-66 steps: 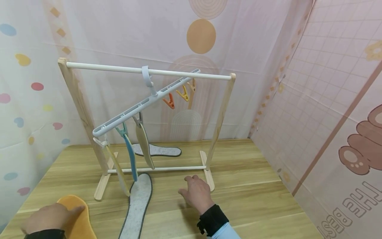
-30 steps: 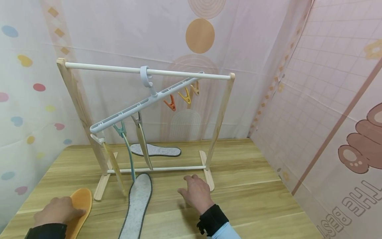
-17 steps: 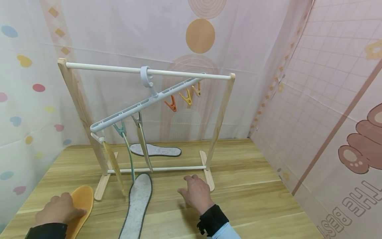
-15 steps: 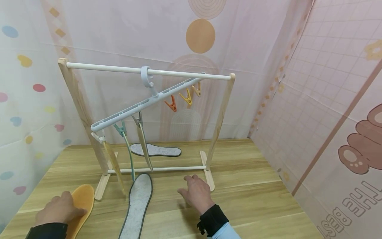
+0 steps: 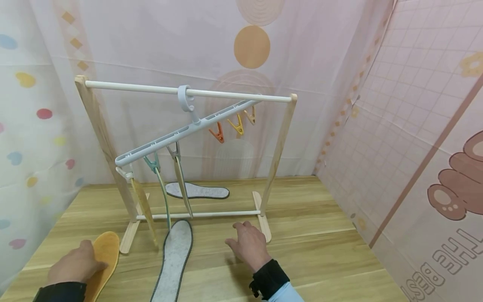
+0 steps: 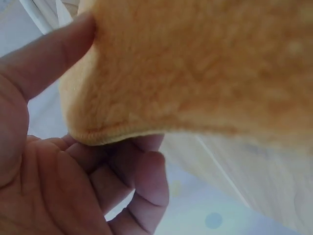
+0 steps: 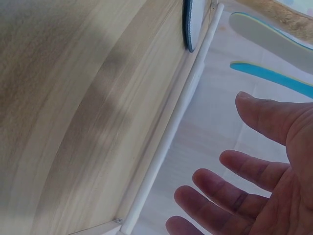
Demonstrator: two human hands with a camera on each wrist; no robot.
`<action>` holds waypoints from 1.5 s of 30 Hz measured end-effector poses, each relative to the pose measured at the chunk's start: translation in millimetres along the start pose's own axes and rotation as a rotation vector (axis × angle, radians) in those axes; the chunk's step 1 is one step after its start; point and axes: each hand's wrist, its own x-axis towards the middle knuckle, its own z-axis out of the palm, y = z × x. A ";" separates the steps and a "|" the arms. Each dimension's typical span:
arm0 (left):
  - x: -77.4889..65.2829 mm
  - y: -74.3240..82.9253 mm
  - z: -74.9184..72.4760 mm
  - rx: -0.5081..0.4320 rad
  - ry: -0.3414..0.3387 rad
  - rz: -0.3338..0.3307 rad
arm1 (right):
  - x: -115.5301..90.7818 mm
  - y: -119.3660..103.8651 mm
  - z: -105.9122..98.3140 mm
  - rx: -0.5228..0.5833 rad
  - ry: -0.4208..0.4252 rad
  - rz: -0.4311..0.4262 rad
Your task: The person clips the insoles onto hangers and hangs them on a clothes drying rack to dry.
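Observation:
At lower left my left hand grips an orange insole, thumb on its fuzzy face and fingers beneath, as the left wrist view shows; the insole is tilted. A grey-blue clip hanger hangs slanted from the rack's white top rod. Clipped to its near half are a yellowish insole, a thin edge-on insole and a beige insole. My right hand holds nothing, fingers spread loosely above the table by the rack's right foot.
A grey felt insole lies on the table in front of the rack, another grey insole behind it. Orange, yellow and tan clips hang on the hanger's far half. The rack's white lower rod spans its feet.
My left hand has moved slightly up and right with the orange insole, which went from lying flatter to tilted. The hanger has swung a little. My right hand stays put.

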 end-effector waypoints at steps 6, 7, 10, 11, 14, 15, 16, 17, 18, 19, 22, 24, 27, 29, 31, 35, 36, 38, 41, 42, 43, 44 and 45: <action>5.6 -5.3 -1.0 0.037 0.051 0.030 | -0.8 -0.5 -0.8 0.002 -0.003 -0.001; 6.4 -5.7 -1.5 0.037 0.051 0.031 | -0.9 -0.6 -0.9 0.001 -0.004 0.000; 8.0 -5.5 -3.5 0.022 0.048 0.047 | -1.0 -0.9 -0.9 -0.004 -0.002 0.001; 8.1 -4.8 -4.4 0.017 0.046 0.051 | -0.9 -1.0 -0.8 -0.006 -0.002 0.001; 7.6 -1.9 -6.9 0.012 0.049 0.065 | -0.8 -1.2 -0.6 -0.008 0.001 0.004; 7.4 -0.7 -7.9 0.015 0.053 0.069 | -0.8 -1.3 -0.5 -0.007 0.002 0.004; 7.1 0.6 -8.9 0.017 0.058 0.070 | -0.7 -1.3 -0.4 -0.006 0.002 0.005; 6.8 1.8 -10.0 0.020 0.061 0.071 | -0.7 -1.2 -0.3 -0.005 0.004 0.005; 6.5 3.2 -11.3 0.025 0.062 0.072 | -0.8 -1.2 -0.2 -0.004 0.005 0.005; 6.2 4.3 -12.4 0.030 0.062 0.077 | -0.7 -1.1 -0.1 -0.002 0.006 0.005; 5.2 7.6 -16.5 0.046 0.061 0.093 | -0.6 -0.9 0.1 0.003 0.007 0.004; 4.4 9.6 -19.0 0.056 0.068 0.111 | -0.3 -0.5 0.2 0.004 0.008 0.003; 3.0 12.7 -21.9 0.056 0.078 0.133 | 0.1 0.1 0.3 0.005 0.008 0.001; 2.1 15.2 -23.4 0.038 0.077 0.138 | 0.4 0.3 0.3 0.006 0.008 0.001; 1.5 18.0 -25.2 0.021 0.075 0.144 | 0.5 0.2 0.0 0.007 0.007 0.000; -0.3 24.7 -29.9 -0.001 0.079 0.168 | 0.6 0.0 -0.8 0.006 0.012 -0.002; -1.0 26.4 -31.2 -0.002 0.085 0.174 | 0.5 -0.1 -1.0 0.007 0.014 -0.004; -2.6 29.7 -34.0 0.000 0.099 0.189 | 0.3 -0.2 -1.3 0.009 0.016 -0.005; -5.8 34.4 -38.2 0.013 0.131 0.208 | 0.2 -0.4 -1.6 0.014 0.014 -0.005; -7.0 36.0 -39.5 0.015 0.141 0.211 | 0.3 -0.3 -1.7 0.013 0.012 -0.004; -8.1 37.8 -41.1 0.014 0.148 0.215 | 0.6 -0.3 -1.8 0.014 0.009 -0.001; -9.2 39.5 -42.4 0.012 0.156 0.215 | 0.8 -0.4 -2.0 0.014 0.006 0.002; -9.5 40.6 -43.5 0.011 0.163 0.216 | 1.0 -0.3 -2.1 0.015 0.006 0.003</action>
